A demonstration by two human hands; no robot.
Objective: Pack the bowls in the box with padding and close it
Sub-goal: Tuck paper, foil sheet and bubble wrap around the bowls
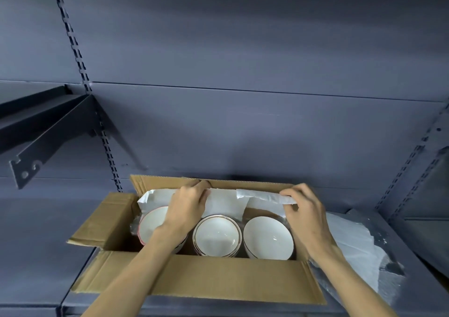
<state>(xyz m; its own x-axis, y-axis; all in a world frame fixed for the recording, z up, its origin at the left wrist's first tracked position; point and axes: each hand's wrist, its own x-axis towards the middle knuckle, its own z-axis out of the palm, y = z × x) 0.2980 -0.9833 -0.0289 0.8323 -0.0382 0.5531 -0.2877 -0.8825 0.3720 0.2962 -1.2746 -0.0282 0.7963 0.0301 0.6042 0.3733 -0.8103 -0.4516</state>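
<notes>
- Now three white bowls (267, 237) sit in a row inside the open cardboard box (199, 277), which rests on a dark shelf (413, 248).
- White padding (227, 202) lies along the far wall, just behind the bowls.
- My advice: draw it evenly forward over all three rims (no bare rim left), keeping it flat.
- Left hand (188, 207) pinches the padding near its middle, above the left bowl.
- Right hand (305, 211) is clamped on its right end, beyond the right bowl.
- Loose plastic wrap (359, 248) lies just right of the box.
</notes>
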